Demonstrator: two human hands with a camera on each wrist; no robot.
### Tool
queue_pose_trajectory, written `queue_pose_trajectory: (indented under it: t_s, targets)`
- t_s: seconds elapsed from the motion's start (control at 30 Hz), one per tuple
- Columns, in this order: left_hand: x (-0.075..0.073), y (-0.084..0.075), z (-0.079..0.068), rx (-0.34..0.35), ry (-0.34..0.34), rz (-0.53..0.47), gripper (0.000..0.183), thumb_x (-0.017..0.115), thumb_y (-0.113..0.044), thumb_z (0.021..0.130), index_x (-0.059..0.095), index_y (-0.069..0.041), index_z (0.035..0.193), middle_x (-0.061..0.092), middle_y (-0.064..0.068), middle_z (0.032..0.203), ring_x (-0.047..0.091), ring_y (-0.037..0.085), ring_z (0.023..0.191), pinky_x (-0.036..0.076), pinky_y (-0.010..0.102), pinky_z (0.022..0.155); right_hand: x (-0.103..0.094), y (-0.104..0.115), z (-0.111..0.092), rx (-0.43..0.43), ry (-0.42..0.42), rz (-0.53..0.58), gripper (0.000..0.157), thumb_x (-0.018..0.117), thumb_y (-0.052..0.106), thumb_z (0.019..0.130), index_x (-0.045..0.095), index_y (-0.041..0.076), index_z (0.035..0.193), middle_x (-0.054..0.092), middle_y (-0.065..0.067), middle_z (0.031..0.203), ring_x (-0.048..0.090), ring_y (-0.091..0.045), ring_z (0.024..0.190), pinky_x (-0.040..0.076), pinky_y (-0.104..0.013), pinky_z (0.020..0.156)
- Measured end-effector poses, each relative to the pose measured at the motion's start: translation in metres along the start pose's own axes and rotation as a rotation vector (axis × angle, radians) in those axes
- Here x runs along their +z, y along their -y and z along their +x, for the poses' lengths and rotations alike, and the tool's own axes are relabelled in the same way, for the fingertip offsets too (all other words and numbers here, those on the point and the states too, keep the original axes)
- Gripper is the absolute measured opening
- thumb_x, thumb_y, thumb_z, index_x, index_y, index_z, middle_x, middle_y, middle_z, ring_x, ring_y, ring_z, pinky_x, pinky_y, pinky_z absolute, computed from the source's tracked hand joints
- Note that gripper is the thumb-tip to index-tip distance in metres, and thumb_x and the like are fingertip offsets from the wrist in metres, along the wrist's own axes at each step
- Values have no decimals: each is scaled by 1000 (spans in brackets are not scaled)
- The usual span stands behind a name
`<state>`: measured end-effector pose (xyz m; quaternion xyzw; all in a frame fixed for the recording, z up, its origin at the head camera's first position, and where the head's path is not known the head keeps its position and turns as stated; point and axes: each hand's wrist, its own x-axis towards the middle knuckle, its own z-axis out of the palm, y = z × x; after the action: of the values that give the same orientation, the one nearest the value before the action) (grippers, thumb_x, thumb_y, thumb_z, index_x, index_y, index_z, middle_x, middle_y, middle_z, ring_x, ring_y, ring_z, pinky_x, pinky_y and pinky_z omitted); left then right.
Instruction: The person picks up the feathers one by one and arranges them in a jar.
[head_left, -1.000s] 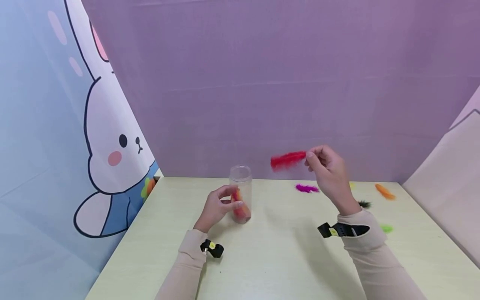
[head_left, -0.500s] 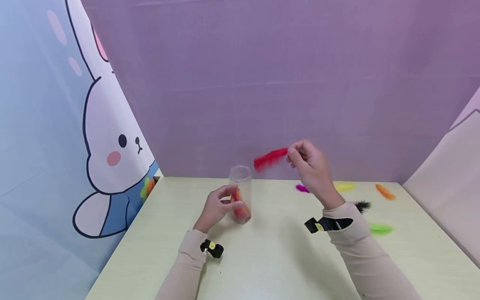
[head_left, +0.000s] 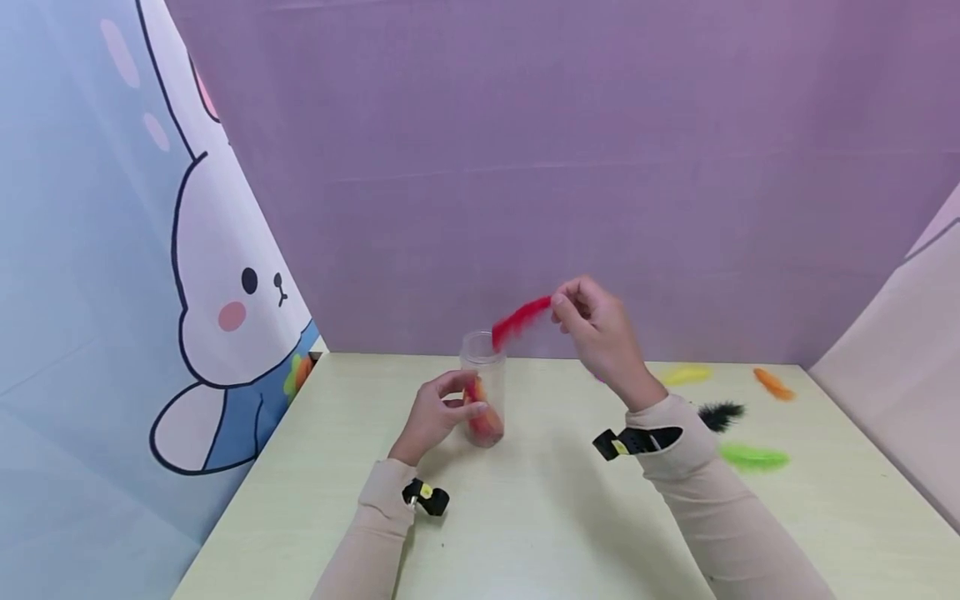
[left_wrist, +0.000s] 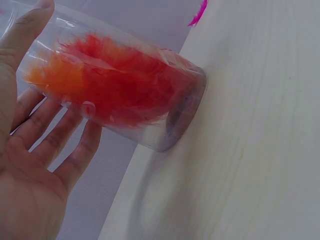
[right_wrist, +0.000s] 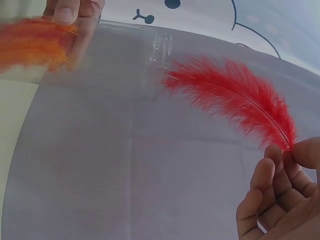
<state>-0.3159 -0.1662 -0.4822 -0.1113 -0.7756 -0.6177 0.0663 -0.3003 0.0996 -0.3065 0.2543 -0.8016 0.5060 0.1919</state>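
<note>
A clear plastic jar (head_left: 492, 379) stands upright on the table, with red and orange feathers (left_wrist: 120, 82) inside its lower half. My left hand (head_left: 435, 414) grips the jar's side, thumb on one side and fingers on the other. Above and to the right of the jar, my right hand (head_left: 600, 333) pinches a red feather (head_left: 521, 319) by its quill end between thumb and fingertips. The feather's fluffy tip dips to the jar's open mouth and overlaps the rim in the head view. In the right wrist view the curved feather (right_wrist: 235, 95) points at the jar's mouth.
On the right of the pale table (head_left: 525, 533) lie a yellow feather (head_left: 687, 374), an orange feather (head_left: 773, 384), a black feather (head_left: 721, 415) and a lime green feather (head_left: 753, 457). A magenta feather (left_wrist: 199, 12) lies behind the right arm. A purple cloth backdrop (head_left: 570, 167) rises at the far edge.
My right hand has carried the red feather leftward, bringing its tip to the jar's mouth. The left hand has stayed on the jar, which has not moved.
</note>
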Motion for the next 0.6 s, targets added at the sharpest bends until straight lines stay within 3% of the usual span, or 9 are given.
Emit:
queue_pose_trajectory:
  t_s: [0.27,0.6]
  targets:
    - [3,-2,0,11,10,2,57,90,-19,78,69,-10,130,71,9,125,64,24,115,59,44,99,7,-1,4,-14,53,-91,13,57,19,105,63,7,104,67,-9,87,56,-21,74,46,-25,61]
    - [7,0,2,-6,14,13,59,89,-22,80,66,-9,133,70,8,128,63,24,117,58,42,101,14,0,7,16,108,-199,13,60,21,103,67,10,103,60,-5,78,50,-21,66,43,-29,59]
